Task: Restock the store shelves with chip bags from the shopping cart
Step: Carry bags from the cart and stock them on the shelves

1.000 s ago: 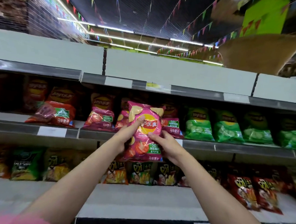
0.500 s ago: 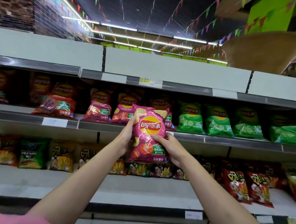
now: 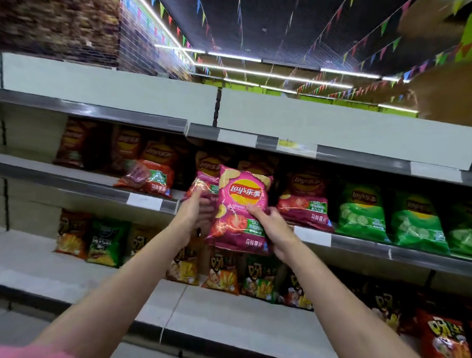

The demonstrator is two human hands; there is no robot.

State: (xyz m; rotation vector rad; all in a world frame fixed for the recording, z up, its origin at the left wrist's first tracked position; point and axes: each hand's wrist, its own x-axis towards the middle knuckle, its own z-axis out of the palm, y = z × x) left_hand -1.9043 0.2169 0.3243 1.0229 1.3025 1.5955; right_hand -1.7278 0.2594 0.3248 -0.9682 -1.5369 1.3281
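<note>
I hold a glossy pink chip bag with a red-and-yellow logo (image 3: 240, 210) up in front of the middle grey metal shelf (image 3: 362, 244), its lower edge hanging just below that shelf's front rail and its top reaching over the row of bags behind it. My right hand (image 3: 272, 230) grips the bag's right edge, the fingers curled onto its front face near the green label. My left hand (image 3: 193, 213) is at the bag's left side with the fingers fairly straight and pointing up toward the shelf; they are blurred, and I cannot tell whether they press the bag or only lie beside it. Just behind my left fingers stands a similar pink bag on the shelf (image 3: 206, 181), and to the right of the one I hold stands a dark red tomato chip bag (image 3: 305, 200). Further right sit shiny green cucumber chip bags (image 3: 363, 213) in a row. To the left lies an orange-red chip bag (image 3: 150, 175), tilted forward. On the shelf below stand small yellow and orange snack packets (image 3: 221, 274). A pink sleeve (image 3: 15, 352) shows at the bottom left corner.
</note>
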